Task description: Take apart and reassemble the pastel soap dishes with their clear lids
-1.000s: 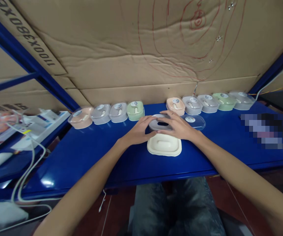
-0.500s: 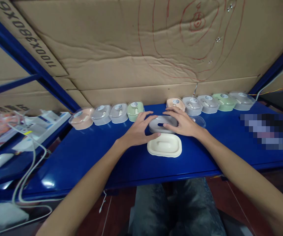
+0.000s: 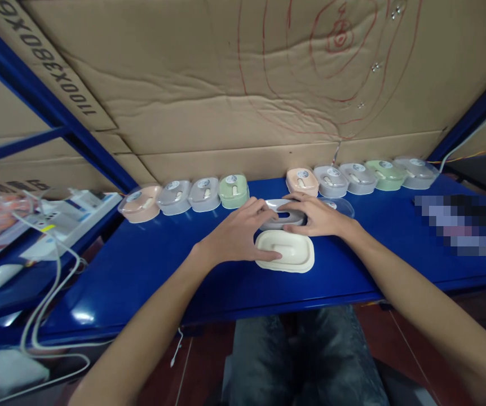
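Observation:
A grey oval box shell (image 3: pixel 294 219) with a slot in its top lies on the blue table between my hands. My right hand (image 3: pixel 319 216) is closed around its right end, thumb in front and fingers behind. At its left end, my left hand (image 3: pixel 239 230) has its fingers bent near the shell, thumb stretched apart over the cream base tray (image 3: pixel 299 259); whether those fingers touch the shell I cannot tell. The tray lies in front of the shell. A clear lid (image 3: pixel 346 208) lies partly hidden behind my right hand.
Along the back stand small lidded boxes in two groups, among them a green box (image 3: pixel 233 193) on the left and a peach box (image 3: pixel 302 182) on the right. A white power strip (image 3: pixel 67 223) and cables lie at far left. Cardboard (image 3: pixel 192 73) walls the rear.
My left hand has moved slightly right and nearer, its thumb reaching further over the cream tray and its fingers more bent. My right hand has closed in around the grey shell.

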Demonstrator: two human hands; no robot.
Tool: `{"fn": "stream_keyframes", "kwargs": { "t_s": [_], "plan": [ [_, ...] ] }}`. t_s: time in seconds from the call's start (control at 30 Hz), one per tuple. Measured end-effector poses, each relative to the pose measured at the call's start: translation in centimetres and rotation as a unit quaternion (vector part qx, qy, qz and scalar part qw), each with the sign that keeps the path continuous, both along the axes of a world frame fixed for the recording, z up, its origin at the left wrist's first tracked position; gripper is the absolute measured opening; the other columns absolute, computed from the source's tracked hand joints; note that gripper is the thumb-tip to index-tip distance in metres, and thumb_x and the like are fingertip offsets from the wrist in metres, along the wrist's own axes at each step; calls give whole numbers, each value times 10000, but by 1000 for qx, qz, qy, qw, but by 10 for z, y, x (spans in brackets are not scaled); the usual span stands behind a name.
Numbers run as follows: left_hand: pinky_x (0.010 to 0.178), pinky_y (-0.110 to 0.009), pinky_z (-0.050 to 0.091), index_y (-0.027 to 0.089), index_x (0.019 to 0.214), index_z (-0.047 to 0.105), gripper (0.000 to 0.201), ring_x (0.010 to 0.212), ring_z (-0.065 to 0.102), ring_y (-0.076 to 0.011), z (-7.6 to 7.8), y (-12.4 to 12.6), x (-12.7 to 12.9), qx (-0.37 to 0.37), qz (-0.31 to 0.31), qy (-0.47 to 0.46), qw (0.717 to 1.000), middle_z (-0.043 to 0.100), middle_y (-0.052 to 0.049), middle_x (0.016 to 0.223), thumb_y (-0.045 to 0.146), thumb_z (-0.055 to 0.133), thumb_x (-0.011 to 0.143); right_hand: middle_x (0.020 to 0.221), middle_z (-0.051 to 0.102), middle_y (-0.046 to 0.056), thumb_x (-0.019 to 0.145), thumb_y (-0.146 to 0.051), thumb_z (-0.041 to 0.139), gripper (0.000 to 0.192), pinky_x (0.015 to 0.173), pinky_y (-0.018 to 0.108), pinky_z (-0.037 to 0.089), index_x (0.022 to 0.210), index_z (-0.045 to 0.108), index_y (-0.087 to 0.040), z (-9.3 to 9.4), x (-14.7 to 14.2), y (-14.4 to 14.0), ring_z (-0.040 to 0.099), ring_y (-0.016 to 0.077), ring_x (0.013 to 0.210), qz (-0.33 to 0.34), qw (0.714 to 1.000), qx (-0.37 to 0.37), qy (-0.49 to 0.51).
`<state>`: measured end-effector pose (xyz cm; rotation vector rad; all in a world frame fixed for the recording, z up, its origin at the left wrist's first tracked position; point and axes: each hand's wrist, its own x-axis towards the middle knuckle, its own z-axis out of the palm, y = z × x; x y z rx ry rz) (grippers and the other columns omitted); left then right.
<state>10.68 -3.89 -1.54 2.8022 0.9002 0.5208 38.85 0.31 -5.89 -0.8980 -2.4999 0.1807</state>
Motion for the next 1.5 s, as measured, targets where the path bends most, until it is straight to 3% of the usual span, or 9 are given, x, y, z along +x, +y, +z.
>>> {"fn": "stream_keyframes", "kwargs": {
  "t_s": [0.17,0.37,0.53,0.67,0.8,1.0,1.17,1.37,1.5],
  "plan": [
    [988,-448,562,221,1147,683,544,1135,692,-321,-2,-5,7,-21,-21,15,999,717,-78,1136,657,850,867,1426,695,193,935,-550,783,539,1135,612,550,1344,785,-198,-3,-2,3,698,392,1295,1,1000,0,10],
    [918,-460,574,222,1106,704,600,1076,726,-351,-8,-10,15,23,30,66,997,765,-92,1077,761,783,854,1344,714,156,833,-500,879,461,1114,618,566,1212,842,-240,-7,-4,6,716,382,1248,-35,997,25,60],
    [1000,-494,563,218,1176,703,663,1158,708,-375,-10,-10,16,41,43,52,997,757,-122,1159,807,727,875,1315,718,135,792,-478,912,426,1118,627,563,1159,849,-271,-3,-4,5,715,383,1246,-82,990,46,106],
    [1140,-539,497,208,1252,693,700,1252,665,-394,-11,-6,13,-20,20,58,998,732,-129,1255,769,800,847,1317,722,130,821,-566,896,452,1151,635,538,1165,844,-277,0,-6,4,687,393,1297,-129,975,41,179],
    [1190,-554,456,221,1449,607,931,1298,600,-391,-12,-2,10,-77,-37,94,992,644,-125,1353,699,939,722,1318,721,118,833,-574,887,419,1132,626,546,1127,841,-279,2,-7,4,699,377,1276,-152,959,46,235],
    [1182,-578,460,236,1422,622,854,1298,580,-400,-17,7,6,-83,-2,68,994,642,-117,1322,614,946,729,1294,736,107,874,-533,861,390,1126,597,543,1162,825,-273,7,-7,0,706,350,1250,-119,961,44,247],
    [1295,-658,348,291,1592,496,965,1532,467,-457,-21,22,-2,-103,19,-4,994,537,-139,1636,641,903,789,1289,737,98,919,-519,817,360,1158,571,519,1196,803,-290,10,-3,-3,689,337,1279,-48,970,37,235],
    [1226,-711,432,299,1576,535,1003,1468,543,-472,-19,29,-9,-139,30,-36,989,612,-141,1559,655,940,731,1290,721,100,861,-535,858,462,1155,593,516,1259,789,-310,10,-2,-3,682,352,1270,-28,981,30,188],
    [1201,-663,488,316,1596,511,1037,1438,588,-427,-17,36,-17,-173,12,-71,982,617,-125,1571,623,965,716,1290,692,115,830,-556,872,497,1137,600,524,1246,800,-293,7,-4,-4,684,354,1244,-19,985,32,168]
  ]
}}
